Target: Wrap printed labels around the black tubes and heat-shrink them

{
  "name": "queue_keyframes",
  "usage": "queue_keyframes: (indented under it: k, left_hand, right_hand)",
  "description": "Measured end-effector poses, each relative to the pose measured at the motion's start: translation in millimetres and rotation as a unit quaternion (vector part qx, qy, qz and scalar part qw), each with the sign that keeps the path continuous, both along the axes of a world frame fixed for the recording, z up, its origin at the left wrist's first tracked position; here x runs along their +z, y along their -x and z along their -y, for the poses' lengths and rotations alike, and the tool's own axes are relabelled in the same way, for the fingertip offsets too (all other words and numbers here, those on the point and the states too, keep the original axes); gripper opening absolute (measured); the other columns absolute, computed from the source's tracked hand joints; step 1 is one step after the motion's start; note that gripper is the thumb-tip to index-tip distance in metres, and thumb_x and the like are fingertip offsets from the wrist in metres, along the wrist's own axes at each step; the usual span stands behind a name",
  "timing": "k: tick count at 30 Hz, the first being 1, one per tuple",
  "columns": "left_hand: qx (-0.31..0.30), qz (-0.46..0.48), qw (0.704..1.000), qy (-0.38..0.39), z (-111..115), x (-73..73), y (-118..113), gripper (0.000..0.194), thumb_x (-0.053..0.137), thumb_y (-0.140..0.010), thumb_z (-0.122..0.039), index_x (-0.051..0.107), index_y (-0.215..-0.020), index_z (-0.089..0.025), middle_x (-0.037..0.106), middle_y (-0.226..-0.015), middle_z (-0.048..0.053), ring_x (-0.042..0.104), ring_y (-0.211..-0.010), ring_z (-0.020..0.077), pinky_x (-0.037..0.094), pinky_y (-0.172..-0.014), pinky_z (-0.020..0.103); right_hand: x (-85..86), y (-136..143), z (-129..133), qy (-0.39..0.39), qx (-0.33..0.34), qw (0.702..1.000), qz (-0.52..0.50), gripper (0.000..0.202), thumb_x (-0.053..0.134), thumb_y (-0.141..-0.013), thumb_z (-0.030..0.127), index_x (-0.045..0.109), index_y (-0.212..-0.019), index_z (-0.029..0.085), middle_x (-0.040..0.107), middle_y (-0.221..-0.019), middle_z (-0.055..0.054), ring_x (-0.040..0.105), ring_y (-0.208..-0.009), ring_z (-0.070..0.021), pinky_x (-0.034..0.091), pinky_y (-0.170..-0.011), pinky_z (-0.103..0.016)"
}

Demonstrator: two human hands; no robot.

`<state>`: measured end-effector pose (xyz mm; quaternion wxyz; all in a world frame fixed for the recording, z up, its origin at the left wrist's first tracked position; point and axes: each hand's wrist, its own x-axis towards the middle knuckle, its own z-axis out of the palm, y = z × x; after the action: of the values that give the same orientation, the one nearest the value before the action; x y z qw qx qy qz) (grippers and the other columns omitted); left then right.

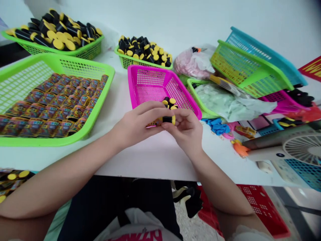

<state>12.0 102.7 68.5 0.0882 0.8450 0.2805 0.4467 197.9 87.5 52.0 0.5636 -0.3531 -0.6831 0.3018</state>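
Observation:
In the middle of the head view my two hands meet over the table's near part. A small black container with a yellow cap point(168, 119) lies between them, on its side. My left hand point(142, 121) is closed round its left end, where a bit of colourful printed wrap shows. My right hand point(187, 125) pinches the capped end with thumb and fingers. Just beyond is a pink basket point(135, 83), with several black and yellow containers point(172, 101) in its near end. The left fingertips are partly hidden.
At left, a green basket point(99, 115) holds rows of printed wrapped containers point(60, 100). Behind stand two green baskets point(85, 53) point(130, 62) heaped with black and yellow containers. Plastic bags point(218, 100), tilted baskets point(250, 67) and a small fan point(301, 147) crowd the right.

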Motion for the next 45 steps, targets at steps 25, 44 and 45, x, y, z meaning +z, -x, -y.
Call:
queue_keyframes:
  k: [25, 44, 45]
  left_hand:
    - [-0.005, 0.115, 0.962, 0.248, 8, -1.6, -5, 0.064, 0.076, -0.077, -0.032, 0.040, -0.130, -0.028, 0.068, -0.107, 0.002, 0.071, -0.093, 0.0196, 0.054, -0.066, 0.023]
    - [-0.302, 0.181, 0.813, 0.464, 13, -8.9, -9, 0.054, 0.070, -0.084, -0.029, 0.023, -0.111, -0.026, 0.053, -0.077, -0.007, 0.059, -0.066, 0.0084, 0.047, -0.057, 0.018]
    - [-0.313, 0.181, 0.810, 0.461, 13, -7.6, -9, 0.052, 0.069, -0.085, -0.028, 0.023, -0.109, -0.026, 0.052, -0.077, -0.008, 0.058, -0.066, 0.0080, 0.047, -0.058, 0.018]
  right_hand:
    - [4.4, -5, -4, -0.160, -0.091, 0.978, 0.093, 0.009, 0.072, -0.083, 0.031, 0.067, -0.085, 0.024, 0.071, -0.100, -0.005, 0.070, -0.092, -0.0211, 0.060, -0.079, -0.039]
    - [0.2, 9, 16, -0.394, -0.096, 0.877, 0.257, 0.053, 0.070, -0.082, 0.024, 0.053, -0.131, 0.018, 0.067, -0.110, -0.011, 0.063, -0.108, -0.0273, 0.057, -0.093, -0.047]
    - [1.4, 8, 17, -0.392, -0.089, 0.880, 0.253, 0.052, 0.069, -0.082, 0.026, 0.053, -0.131, 0.018, 0.068, -0.111, -0.011, 0.064, -0.107, -0.0271, 0.057, -0.092, -0.047]
